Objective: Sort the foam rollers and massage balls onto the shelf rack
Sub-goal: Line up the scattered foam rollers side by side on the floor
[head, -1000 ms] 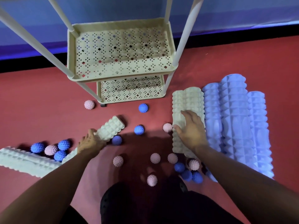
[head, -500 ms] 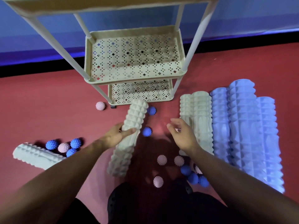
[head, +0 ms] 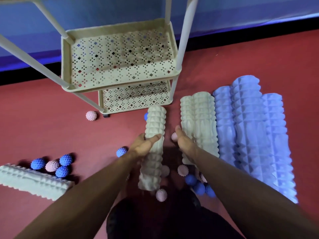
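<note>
While the left hand (head: 144, 147) wraps its grip round the middle of a cream foam roller (head: 153, 149), thumb lying across the ridged front and fingers hidden behind it, the roller stands lifted off the red floor (head: 43, 121), nearly upright, its top end pointing toward twelve o'clock at the foot of the shelf rack (head: 119, 59). The right hand (head: 183, 144) hovers just at three o'clock of that roller with its grip loose and holding nothing, palm turned inward and fingers fairly straight; whether it touches the roller cannot be told. Both tiers of the rack's perforated cream trays that show hold nothing. At three o'clock of the hands two more cream rollers (head: 200, 128) lie side by side on the floor, and beyond them three pale blue rollers (head: 250, 135) lie packed together. At eight o'clock another cream roller (head: 32, 181) lies across the floor, with a cluster of three blue spiky balls (head: 65, 159) and one pink ball (head: 52, 166) just behind it. A single pink ball (head: 91, 115) sits at eleven o'clock near the rack's caster, a blue one (head: 121, 151) lies by the left wrist, and more pink and blue balls (head: 190, 180) are scattered under the right forearm. A pink ball (head: 161, 195) rests below the held roller's lower end.
</note>
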Demonstrator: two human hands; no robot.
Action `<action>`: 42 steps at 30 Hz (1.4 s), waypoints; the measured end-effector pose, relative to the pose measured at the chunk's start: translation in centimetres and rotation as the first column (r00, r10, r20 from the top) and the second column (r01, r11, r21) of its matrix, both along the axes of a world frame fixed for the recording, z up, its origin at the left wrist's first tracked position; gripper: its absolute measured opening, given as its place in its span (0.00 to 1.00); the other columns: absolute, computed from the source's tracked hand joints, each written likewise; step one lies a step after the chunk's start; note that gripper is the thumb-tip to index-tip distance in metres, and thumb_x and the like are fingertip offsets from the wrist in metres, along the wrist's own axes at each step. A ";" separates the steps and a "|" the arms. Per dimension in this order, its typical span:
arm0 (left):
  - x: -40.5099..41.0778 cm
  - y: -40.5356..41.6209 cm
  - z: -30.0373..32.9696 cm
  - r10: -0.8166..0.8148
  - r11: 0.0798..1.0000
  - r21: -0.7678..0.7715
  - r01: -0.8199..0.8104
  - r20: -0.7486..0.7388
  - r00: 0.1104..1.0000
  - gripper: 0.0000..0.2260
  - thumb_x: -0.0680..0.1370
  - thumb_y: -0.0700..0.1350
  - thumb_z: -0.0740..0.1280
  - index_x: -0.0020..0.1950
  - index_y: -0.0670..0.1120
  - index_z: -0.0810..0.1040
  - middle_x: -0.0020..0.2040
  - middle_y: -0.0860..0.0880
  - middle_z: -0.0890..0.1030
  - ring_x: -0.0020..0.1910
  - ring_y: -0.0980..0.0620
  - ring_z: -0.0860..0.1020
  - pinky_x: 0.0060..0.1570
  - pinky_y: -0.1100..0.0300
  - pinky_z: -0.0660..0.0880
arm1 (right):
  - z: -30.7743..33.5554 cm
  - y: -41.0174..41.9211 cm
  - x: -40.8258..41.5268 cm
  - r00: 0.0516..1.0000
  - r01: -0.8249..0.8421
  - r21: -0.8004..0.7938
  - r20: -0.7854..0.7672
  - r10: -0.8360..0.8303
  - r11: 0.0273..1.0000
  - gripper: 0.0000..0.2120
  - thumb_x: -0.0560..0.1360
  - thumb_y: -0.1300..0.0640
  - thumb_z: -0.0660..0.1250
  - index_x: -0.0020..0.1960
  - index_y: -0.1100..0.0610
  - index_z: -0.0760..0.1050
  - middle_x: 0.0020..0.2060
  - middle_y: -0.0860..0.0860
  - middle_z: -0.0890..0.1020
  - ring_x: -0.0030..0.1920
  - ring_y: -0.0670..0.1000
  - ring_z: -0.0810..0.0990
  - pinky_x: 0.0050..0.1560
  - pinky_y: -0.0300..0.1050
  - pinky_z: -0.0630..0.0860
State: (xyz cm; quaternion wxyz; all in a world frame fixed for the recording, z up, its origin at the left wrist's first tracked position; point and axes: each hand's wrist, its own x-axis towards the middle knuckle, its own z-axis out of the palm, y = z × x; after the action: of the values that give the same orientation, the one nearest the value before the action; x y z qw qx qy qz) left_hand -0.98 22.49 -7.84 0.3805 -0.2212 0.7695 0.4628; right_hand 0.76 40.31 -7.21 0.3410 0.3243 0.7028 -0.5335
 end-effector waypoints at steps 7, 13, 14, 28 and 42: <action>0.2 -0.8 -1.5 -0.016 0.998 0.053 0.016 0.002 1.000 0.23 0.73 0.63 0.72 0.59 0.50 0.78 0.51 0.52 0.83 0.45 0.55 0.81 0.37 0.62 0.73 | -0.3 -1.4 1.5 0.992 0.106 -0.084 -0.062 -0.111 0.991 0.34 0.79 0.32 0.51 0.59 0.60 0.78 0.52 0.57 0.84 0.47 0.51 0.81 0.62 0.59 0.77; 1.4 2.3 -3.2 0.052 0.990 0.130 -0.053 0.011 0.999 0.35 0.63 0.70 0.74 0.60 0.48 0.80 0.51 0.49 0.85 0.47 0.51 0.84 0.43 0.53 0.82 | -0.5 -1.5 3.3 0.969 0.218 -0.502 0.012 -0.245 0.837 0.11 0.82 0.51 0.66 0.62 0.53 0.77 0.50 0.58 0.86 0.50 0.59 0.87 0.45 0.50 0.83; 1.6 2.6 -3.2 0.064 0.985 0.158 -0.063 0.004 0.998 0.36 0.62 0.70 0.74 0.60 0.48 0.80 0.52 0.48 0.86 0.49 0.50 0.85 0.48 0.52 0.82 | -1.1 -1.3 3.5 0.959 0.237 -0.488 -0.022 -0.283 0.840 0.14 0.79 0.53 0.71 0.63 0.52 0.75 0.53 0.59 0.86 0.52 0.60 0.86 0.50 0.53 0.83; 3.4 2.2 -4.7 -0.150 0.963 0.216 0.158 -0.053 0.987 0.27 0.76 0.43 0.67 0.73 0.61 0.68 0.58 0.58 0.82 0.57 0.59 0.80 0.61 0.57 0.76 | -5.7 0.3 3.5 0.978 0.134 -0.182 -0.134 -0.159 0.974 0.15 0.80 0.53 0.63 0.65 0.52 0.73 0.55 0.54 0.85 0.57 0.54 0.84 0.61 0.58 0.80; 6.5 2.1 -4.6 -0.464 0.886 0.051 0.461 0.130 0.877 0.39 0.74 0.74 0.57 0.75 0.49 0.66 0.68 0.49 0.78 0.62 0.50 0.78 0.60 0.57 0.72 | -3.9 1.0 6.6 0.963 0.017 -0.106 0.270 0.012 0.994 0.36 0.73 0.25 0.56 0.64 0.53 0.76 0.42 0.51 0.82 0.40 0.53 0.83 0.41 0.52 0.83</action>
State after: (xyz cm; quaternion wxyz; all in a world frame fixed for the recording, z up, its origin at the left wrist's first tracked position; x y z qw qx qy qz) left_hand 5.55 24.62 -12.45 0.5343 -0.0591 0.7674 0.3494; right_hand 7.40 41.26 -11.14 0.4499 0.3760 0.6198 -0.5216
